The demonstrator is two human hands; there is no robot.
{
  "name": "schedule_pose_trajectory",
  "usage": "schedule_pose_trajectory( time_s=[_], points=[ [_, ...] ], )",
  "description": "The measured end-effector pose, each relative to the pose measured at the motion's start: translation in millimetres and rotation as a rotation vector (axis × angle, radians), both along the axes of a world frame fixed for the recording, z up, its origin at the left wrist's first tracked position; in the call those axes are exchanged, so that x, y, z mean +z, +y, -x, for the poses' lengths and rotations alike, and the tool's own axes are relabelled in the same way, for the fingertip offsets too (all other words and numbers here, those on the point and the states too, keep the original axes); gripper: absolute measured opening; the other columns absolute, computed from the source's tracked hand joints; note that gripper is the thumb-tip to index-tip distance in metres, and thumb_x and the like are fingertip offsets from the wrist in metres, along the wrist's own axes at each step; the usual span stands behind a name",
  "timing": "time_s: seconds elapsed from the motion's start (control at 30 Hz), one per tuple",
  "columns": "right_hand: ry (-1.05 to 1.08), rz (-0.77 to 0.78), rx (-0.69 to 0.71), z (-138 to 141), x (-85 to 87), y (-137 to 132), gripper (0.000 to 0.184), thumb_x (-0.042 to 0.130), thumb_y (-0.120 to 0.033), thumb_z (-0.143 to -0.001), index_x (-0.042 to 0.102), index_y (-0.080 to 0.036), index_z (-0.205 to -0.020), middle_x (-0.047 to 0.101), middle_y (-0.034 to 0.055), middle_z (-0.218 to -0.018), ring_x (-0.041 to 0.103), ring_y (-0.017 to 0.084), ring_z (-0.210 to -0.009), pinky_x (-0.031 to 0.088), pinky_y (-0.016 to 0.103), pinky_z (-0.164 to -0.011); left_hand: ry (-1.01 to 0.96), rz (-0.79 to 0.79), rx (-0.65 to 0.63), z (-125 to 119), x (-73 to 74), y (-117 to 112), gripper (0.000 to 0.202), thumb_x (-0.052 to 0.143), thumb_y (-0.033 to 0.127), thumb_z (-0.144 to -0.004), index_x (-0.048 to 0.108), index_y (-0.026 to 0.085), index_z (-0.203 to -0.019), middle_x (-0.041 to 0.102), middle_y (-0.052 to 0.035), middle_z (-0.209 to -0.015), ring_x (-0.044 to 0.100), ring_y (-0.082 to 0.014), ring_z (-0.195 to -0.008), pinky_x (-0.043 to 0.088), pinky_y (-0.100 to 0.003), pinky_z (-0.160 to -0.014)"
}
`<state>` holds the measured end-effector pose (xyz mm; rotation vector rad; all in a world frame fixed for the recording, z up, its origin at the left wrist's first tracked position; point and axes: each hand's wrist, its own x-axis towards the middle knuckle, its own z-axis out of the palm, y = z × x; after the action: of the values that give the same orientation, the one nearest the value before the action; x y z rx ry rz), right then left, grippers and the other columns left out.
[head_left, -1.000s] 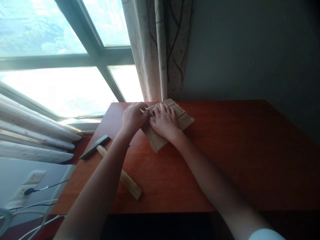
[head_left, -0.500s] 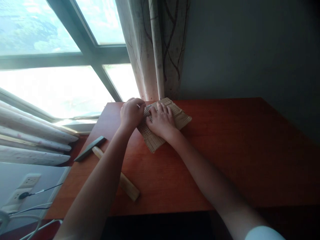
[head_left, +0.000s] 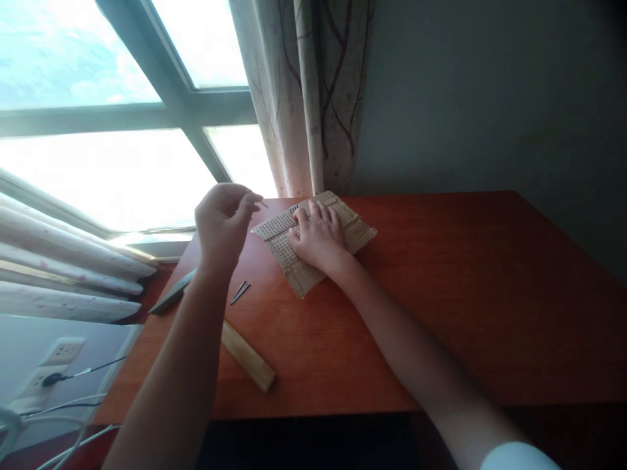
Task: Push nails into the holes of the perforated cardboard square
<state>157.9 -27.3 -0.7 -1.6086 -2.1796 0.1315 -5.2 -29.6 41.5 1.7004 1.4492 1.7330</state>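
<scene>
A flat piece of cardboard, covered with rows of small dark holes and crossed by creases, lies at an angle near the back of the table. My right hand rests on top of it, fingers spread over its middle. Raised left of the cardboard and apart from it, my left hand is closed in a pinch. A thin nail pokes out from its fingertips. Nearer to me, a few thin metal nails lie together on the tabletop, right of my left forearm.
A wooden handle and a grey-green bar lie at the table's left, partly behind my left forearm. The red-brown table meets a window and curtain at the back. A plug and cables are low on the left.
My left hand has moved left, away from the cardboard, with the nail in its fingertips. The cardboard's left corner and the nails on the table now show. My right hand stays in place.
</scene>
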Motion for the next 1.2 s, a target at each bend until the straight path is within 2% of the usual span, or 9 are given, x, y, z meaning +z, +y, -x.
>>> schedule_pose_trajectory(
  time_s=[0.13,0.27,0.47,0.67,0.83,1.07,1.2],
  points=[
    [-0.008,0.009,0.001,0,2.5,-1,0.036,0.048,-0.038,-0.096,0.059,-0.017,-0.124,0.044,0.0212,-0.155,0.038,0.034,-0.145,0.024,0.051,-0.118,-0.074,0.113,0.091,26,-22.5,-29,0.008,0.071,0.020,-0.075,0.066,0.017,-0.081,0.070,-0.0007,-0.075,0.066,-0.0126,-0.065,0.053,-0.024,-0.061],
    [-0.013,0.014,0.004,0,4.1,-1,0.035,0.048,-0.037,-0.096,0.058,-0.017,-0.123,0.044,0.0215,-0.155,0.038,0.034,-0.144,0.023,0.051,-0.118,-0.099,0.264,0.181,56,-50.7,-57,0.016,0.072,0.023,-0.071,0.069,0.016,-0.085,0.071,-0.0005,-0.076,0.067,-0.0134,-0.067,0.053,-0.023,-0.063],
    [-0.016,-0.025,-0.005,0,0.5,-1,0.035,0.049,-0.038,-0.096,0.059,-0.017,-0.122,0.046,0.0210,-0.153,0.039,0.034,-0.143,0.025,0.051,-0.117,0.136,0.428,0.227,84,-74.6,-93,0.029,0.076,0.036,-0.074,0.077,0.016,-0.096,0.076,-0.0044,-0.088,0.070,-0.0198,-0.080,0.056,-0.032,-0.078],
    [-0.019,-0.011,0.002,-1,0.4,0,0.037,0.048,-0.038,-0.096,0.058,-0.017,-0.125,0.045,0.0210,-0.154,0.038,0.034,-0.144,0.025,0.051,-0.117,0.239,0.399,0.255,90,-88.6,-112,0.029,0.074,0.040,-0.078,0.080,0.019,-0.097,0.077,-0.0041,-0.091,0.069,-0.0194,-0.076,0.055,-0.031,-0.072],
    [-0.020,0.004,0.000,-1,2.2,-1,0.039,0.048,-0.038,-0.096,0.057,-0.017,-0.127,0.045,0.0210,-0.154,0.037,0.034,-0.145,0.024,0.051,-0.118,0.287,0.378,0.228,93,-96.4,-114,0.030,0.073,0.041,-0.080,0.079,0.018,-0.099,0.077,-0.0060,-0.094,0.070,-0.0212,-0.080,0.057,-0.033,-0.077],
    [-0.016,0.001,0.003,-1,1.9,-1,0.039,0.047,-0.038,-0.096,0.057,-0.016,-0.127,0.044,0.0218,-0.155,0.037,0.034,-0.145,0.023,0.051,-0.118,0.412,0.383,0.225,91,-91.4,-114,0.028,0.065,0.038,-0.088,0.077,0.022,-0.107,0.078,-0.0059,-0.104,0.073,-0.0254,-0.096,0.057,-0.040,-0.092],
    [-0.019,0.008,0.002,-1,2.0,-1,0.039,0.047,-0.038,-0.097,0.056,-0.016,-0.127,0.043,0.0219,-0.155,0.037,0.034,-0.145,0.022,0.051,-0.118,0.407,0.392,0.226,91,-88.8,-113,0.028,0.063,0.036,-0.089,0.076,0.020,-0.108,0.078,-0.0086,-0.104,0.073,-0.0263,-0.096,0.057,-0.042,-0.094]
  ],
)
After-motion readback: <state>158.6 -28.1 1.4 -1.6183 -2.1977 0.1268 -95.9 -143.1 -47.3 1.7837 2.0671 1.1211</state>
